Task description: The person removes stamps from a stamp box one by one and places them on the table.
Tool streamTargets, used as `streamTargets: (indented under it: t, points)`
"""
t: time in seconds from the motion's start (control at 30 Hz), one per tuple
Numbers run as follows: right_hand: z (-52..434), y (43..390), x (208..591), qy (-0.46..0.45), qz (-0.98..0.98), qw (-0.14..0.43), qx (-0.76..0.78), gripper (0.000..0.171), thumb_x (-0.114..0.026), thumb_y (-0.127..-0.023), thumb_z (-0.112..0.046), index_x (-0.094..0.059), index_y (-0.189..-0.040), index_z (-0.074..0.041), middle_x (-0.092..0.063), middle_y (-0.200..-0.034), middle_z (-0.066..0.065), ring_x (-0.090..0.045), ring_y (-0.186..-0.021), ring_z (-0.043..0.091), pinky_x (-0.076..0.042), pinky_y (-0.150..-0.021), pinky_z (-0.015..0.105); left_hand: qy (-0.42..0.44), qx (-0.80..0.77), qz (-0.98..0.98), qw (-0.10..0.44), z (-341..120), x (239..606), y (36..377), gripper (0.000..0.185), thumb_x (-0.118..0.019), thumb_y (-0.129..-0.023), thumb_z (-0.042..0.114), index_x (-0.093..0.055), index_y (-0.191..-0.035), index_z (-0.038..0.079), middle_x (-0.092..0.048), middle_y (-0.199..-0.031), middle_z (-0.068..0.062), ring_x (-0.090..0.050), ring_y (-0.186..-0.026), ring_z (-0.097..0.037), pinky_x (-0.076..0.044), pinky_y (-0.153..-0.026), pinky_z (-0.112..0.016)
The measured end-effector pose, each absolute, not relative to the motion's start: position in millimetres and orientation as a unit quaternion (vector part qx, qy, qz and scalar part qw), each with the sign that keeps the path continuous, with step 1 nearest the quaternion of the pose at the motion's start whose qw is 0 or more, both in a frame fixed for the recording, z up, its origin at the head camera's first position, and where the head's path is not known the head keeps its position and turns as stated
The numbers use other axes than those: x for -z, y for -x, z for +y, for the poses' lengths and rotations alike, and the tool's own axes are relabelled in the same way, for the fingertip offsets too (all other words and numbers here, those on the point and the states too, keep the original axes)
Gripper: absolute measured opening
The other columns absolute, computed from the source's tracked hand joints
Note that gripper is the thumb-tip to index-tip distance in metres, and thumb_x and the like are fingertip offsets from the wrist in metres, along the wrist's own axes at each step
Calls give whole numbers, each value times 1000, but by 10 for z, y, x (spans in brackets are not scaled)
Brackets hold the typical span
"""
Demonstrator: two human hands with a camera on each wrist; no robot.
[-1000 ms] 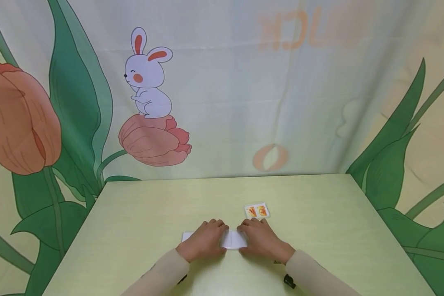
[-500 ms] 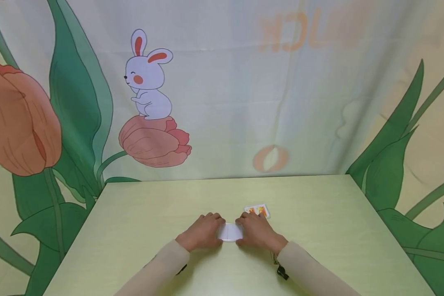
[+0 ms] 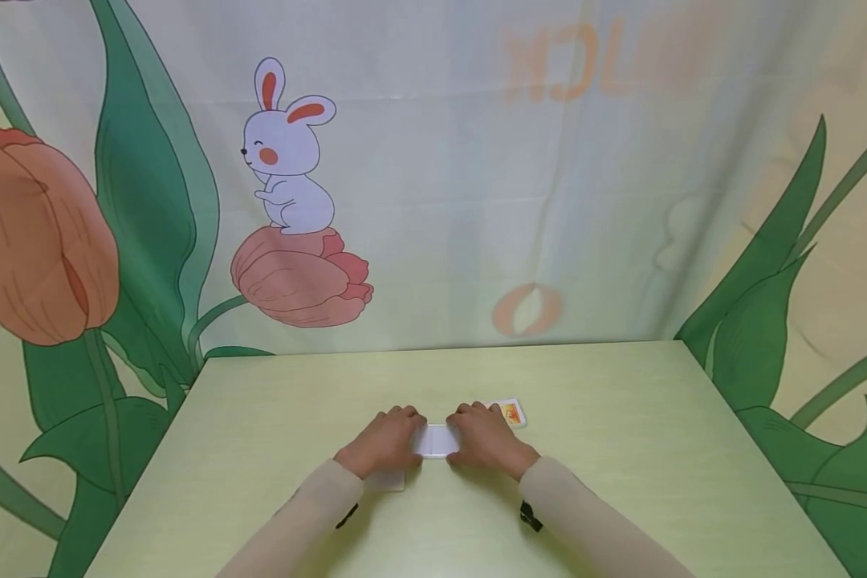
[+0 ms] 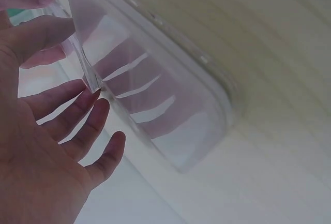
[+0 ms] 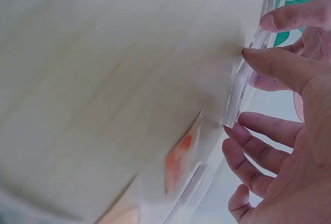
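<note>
Head view: both my hands sit near the middle of the worktop [image 3: 621, 449], a clear plastic case [image 3: 437, 440] held between them. My left hand [image 3: 380, 443] grips the case's left end, my right hand [image 3: 486, 440] its right end. Another clear piece [image 3: 384, 480] lies flat on the worktop just near of my left wrist, partly under it. A card [image 3: 511, 412] with orange print lies just far-right of my right hand, half hidden by the fingers.

Left wrist view: thumb above and fingers [image 4: 77, 111] spread loosely below, pinching the case's [image 4: 155, 100] edge; the transparent panel tilts off the worktop [image 4: 269, 38].

Right wrist view: thumb and forefinger [image 5: 282, 66] pinch the case's [image 5: 243, 92] thin edge, other fingers relaxed and slightly curled under it. The card [image 5: 178, 159] lies on the worktop [image 5: 103, 79] just beside. Motion blur here; I cannot tell finer detail.

Backdrop: printed curtain [image 3: 441, 160] with rabbit and tulips, beyond the far edge.
</note>
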State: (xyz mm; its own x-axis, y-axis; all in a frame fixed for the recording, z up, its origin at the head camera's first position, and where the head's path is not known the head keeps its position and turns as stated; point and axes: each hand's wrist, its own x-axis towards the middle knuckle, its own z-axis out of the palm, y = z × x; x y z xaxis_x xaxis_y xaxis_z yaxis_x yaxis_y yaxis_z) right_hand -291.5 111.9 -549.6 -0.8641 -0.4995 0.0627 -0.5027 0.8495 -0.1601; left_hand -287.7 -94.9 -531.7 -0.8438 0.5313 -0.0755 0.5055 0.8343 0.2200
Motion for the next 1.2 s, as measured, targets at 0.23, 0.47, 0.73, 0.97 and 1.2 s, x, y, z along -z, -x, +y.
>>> streamTargets:
  t: [0.23,0.47,0.73,0.97,1.2]
  points:
    - [996,2956,5469,-255,-962,-6,-97,55,-82,-74,-41,-68,-120,-15,-65,-116,2,-59,-101,23,-40,-78,40,-258,-109,957,72,-1056,5318,2917,55,-79,-78,26,-61,-126,6,-61,-122,-9,-55,-106,-26,-46,-90,-47]
    - [882,3015,5457,-251,-963,-21,-94,55,-81,-74,-41,-68,-121,-14,-65,-117,3,-58,-102,23,-40,-79,38,-244,-126,958,79,-1145,5309,2943,54,-79,-79,25,-61,-126,5,-60,-125,-10,-55,-107,-27,-46,-93,-50]
    - [789,3092,5466,-242,-963,-36,-110,57,-82,-75,-40,-67,-123,-13,-64,-118,4,-59,-103,23,-45,-83,42,-217,-125,964,84,-1167,5297,3005,56,-79,-79,26,-60,-128,6,-60,-125,-10,-55,-105,-26,-47,-92,-49]
    - [705,3139,5447,-241,-961,-43,-132,56,-82,-76,-35,-66,-123,-9,-63,-117,5,-58,-101,21,-49,-86,42,-186,-131,969,101,-1195,5286,3053,59,-80,-80,26,-58,-131,6,-59,-126,-10,-55,-104,-26,-50,-88,-46]
    - [656,3166,5433,-247,-959,-38,-132,56,-83,-75,-34,-67,-121,-8,-63,-116,6,-58,-99,21,-50,-82,38,-179,-140,969,97,-1275,5346,3091,59,-79,-79,27,-59,-131,8,-59,-124,-9,-55,-103,-24,-52,-84,-42]
